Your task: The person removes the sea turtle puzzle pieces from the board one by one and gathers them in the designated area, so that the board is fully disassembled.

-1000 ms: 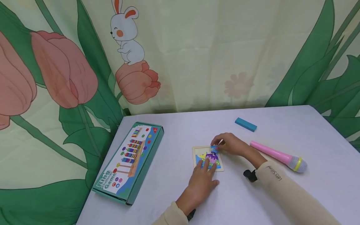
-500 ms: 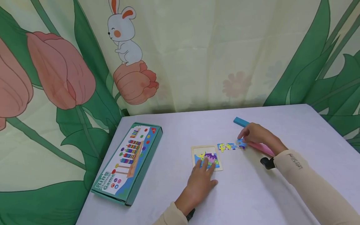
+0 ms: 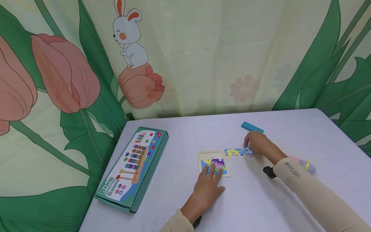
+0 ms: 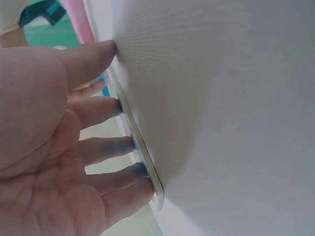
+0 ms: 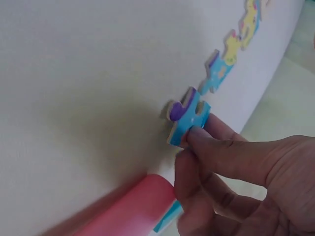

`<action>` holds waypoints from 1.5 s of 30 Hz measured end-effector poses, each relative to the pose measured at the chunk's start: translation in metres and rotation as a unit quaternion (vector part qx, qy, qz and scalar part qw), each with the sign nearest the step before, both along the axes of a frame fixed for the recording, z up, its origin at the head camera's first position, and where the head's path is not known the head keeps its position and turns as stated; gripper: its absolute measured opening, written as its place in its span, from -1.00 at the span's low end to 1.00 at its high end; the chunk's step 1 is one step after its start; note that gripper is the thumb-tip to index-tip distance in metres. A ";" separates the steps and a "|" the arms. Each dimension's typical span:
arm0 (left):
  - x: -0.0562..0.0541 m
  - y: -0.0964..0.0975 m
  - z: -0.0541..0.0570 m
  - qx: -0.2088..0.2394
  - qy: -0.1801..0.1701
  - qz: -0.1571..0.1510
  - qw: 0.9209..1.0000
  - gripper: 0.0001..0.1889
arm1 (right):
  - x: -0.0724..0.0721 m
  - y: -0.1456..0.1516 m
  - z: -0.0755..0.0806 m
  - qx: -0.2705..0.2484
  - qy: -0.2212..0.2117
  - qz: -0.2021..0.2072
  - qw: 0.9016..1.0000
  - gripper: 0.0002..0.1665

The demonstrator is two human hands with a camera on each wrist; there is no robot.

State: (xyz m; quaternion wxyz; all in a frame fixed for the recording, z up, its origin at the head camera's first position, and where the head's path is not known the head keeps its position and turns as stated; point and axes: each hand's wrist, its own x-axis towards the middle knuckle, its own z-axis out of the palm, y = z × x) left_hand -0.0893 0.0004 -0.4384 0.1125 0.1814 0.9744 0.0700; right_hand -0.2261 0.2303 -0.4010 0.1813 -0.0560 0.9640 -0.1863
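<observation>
In the head view, my left hand [image 3: 204,190] lies with spread, straight fingers on a small wooden jigsaw board [image 3: 199,162]. Its lower part is filled with a purple and yellow picture; the upper part shows bare wood. The left wrist view has those fingertips [image 4: 129,143] against the board's edge. To the right of the board, my right hand [image 3: 259,143] pinches a blue and purple jigsaw piece [image 5: 186,118] between thumb and fingers. That piece is at the right end of a short row of loose blue and yellow pieces [image 3: 229,152].
A teal block [image 3: 252,126] lies behind my right hand. Partly hidden under the right forearm is a pink toy microphone [image 3: 310,166], its handle [image 5: 130,209] close to the right fingers. A green ring-game box [image 3: 131,167] lies at the table's left. A printed curtain hangs behind.
My right hand has carried the blue piece from the board's top right corner rightwards to the end of the row, uncovering the loose pieces. My left hand has stayed on the board.
</observation>
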 end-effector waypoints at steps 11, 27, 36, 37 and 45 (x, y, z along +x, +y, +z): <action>0.001 -0.001 -0.003 -0.003 0.005 -0.004 1.000 -0.33 | 0.005 -0.004 -0.009 0.050 0.053 0.013 0.997 -0.81; 0.015 0.009 -0.002 -0.109 0.028 -0.042 0.993 -0.23 | 0.017 -0.055 0.001 -0.012 0.070 0.055 0.996 -0.84; 0.017 0.010 -0.003 -0.114 0.028 -0.050 0.992 -0.17 | 0.033 -0.105 -0.015 -0.100 0.090 0.175 0.975 -0.82; 0.017 0.010 -0.002 -0.116 0.030 -0.052 0.991 -0.17 | 0.033 -0.108 -0.017 -0.102 0.087 0.179 0.975 -0.82; 0.016 0.009 -0.002 -0.103 0.025 -0.058 0.993 -0.16 | 0.028 -0.114 -0.026 -0.123 0.054 0.216 0.967 -0.80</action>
